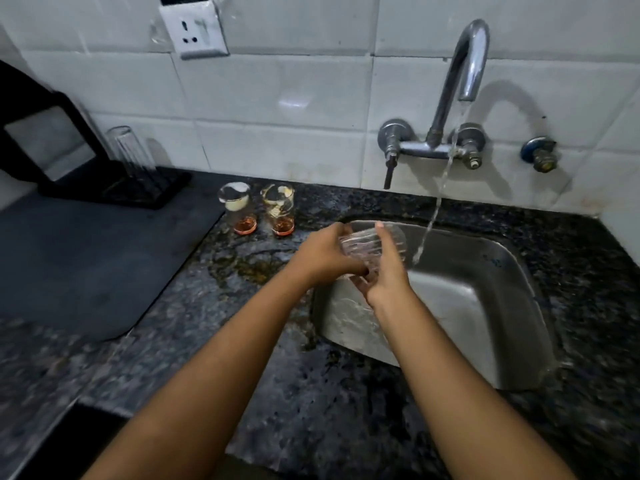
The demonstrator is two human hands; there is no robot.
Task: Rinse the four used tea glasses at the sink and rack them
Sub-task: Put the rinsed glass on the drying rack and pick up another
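One steel sink, one running tap, one black rack bearing one upturned glass. Two used tea glasses wait on granite. Your left hand and right hand both grip a fourth glass, tilted over the sink's left edge beside the stream.

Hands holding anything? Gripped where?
Both hold one clear tea glass tilted over the sink: left hand round its side, right hand on the opposite side.
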